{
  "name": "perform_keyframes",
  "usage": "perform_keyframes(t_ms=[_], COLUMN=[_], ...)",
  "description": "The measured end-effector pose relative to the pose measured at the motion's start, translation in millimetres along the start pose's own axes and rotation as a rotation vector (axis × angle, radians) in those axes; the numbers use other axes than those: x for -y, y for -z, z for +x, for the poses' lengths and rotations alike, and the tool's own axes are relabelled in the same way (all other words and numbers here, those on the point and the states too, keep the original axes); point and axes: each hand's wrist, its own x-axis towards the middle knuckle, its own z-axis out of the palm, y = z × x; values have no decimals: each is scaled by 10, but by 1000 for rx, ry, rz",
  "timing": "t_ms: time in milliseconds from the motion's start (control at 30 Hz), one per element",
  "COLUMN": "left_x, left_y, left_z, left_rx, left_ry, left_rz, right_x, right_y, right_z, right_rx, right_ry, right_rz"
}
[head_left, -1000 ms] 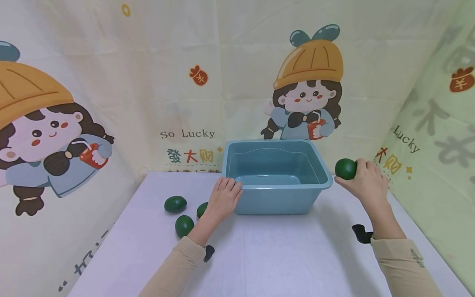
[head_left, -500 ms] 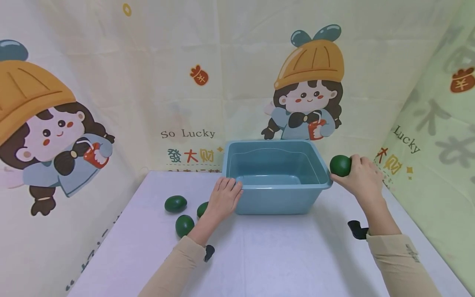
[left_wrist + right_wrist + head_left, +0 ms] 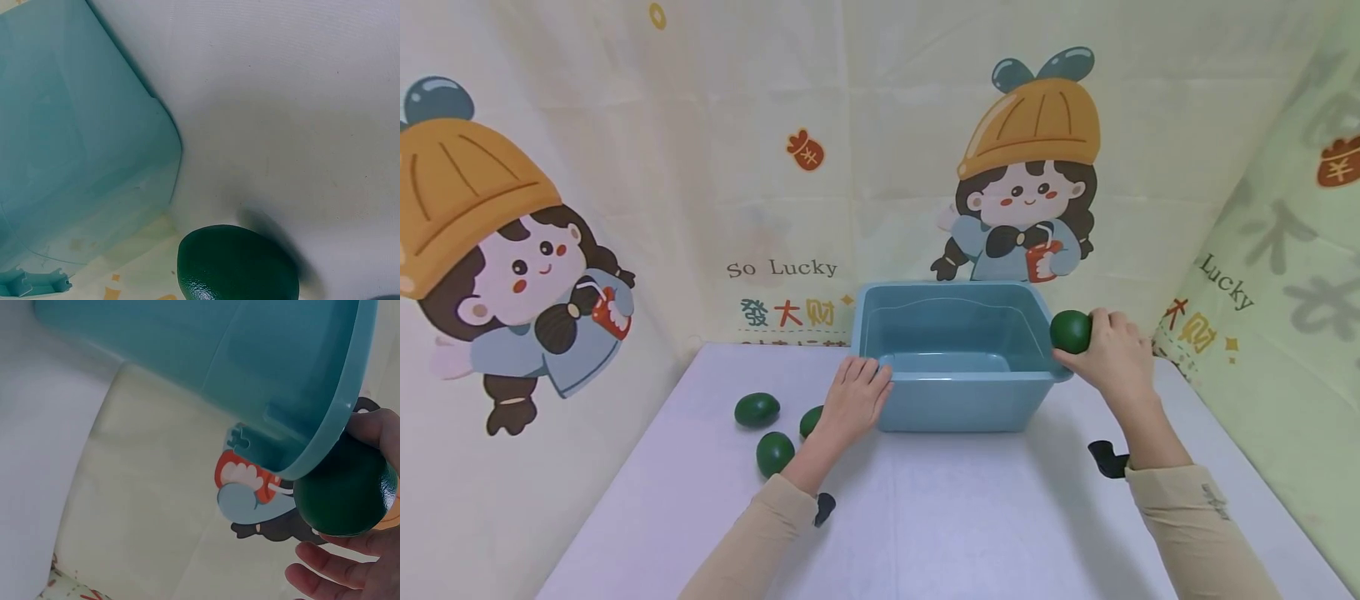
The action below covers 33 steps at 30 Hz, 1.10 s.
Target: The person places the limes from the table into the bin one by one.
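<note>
A teal plastic bin (image 3: 958,402) stands on the white table near the back wall, nothing visible inside it. My right hand (image 3: 1108,354) holds a dark green avocado (image 3: 1070,331) just above the bin's right rim; the right wrist view shows the avocado (image 3: 345,490) in my fingers (image 3: 325,565) beside the bin's rim (image 3: 331,431). My left hand (image 3: 853,398) rests with straight fingers on the bin's front left corner. Three more avocados lie left of the bin: one (image 3: 756,409), another (image 3: 774,453), and a third (image 3: 809,421) partly hidden by my left hand. The left wrist view shows an avocado (image 3: 237,265) beside the bin (image 3: 75,156).
A cartoon-printed cloth backdrop (image 3: 775,167) closes in the table at the back and both sides. The white tabletop (image 3: 962,517) stretches in front of the bin. Black wrist mounts (image 3: 1107,458) show at both sleeves.
My right hand has carried the avocado leftward, from right of the bin to above its right rim. The left hand stays on the bin's corner.
</note>
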Motion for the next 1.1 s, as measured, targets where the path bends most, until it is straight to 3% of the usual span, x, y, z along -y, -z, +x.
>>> perform_keyframes(t_ms=[1100], left_x=[-19], left_y=[-5], left_z=[-3], left_rx=[15], left_ry=[8], left_rz=[-12], right_x=[324], right_y=[-230], right_z=[68], right_rx=[49], right_ry=[62], right_rz=[1])
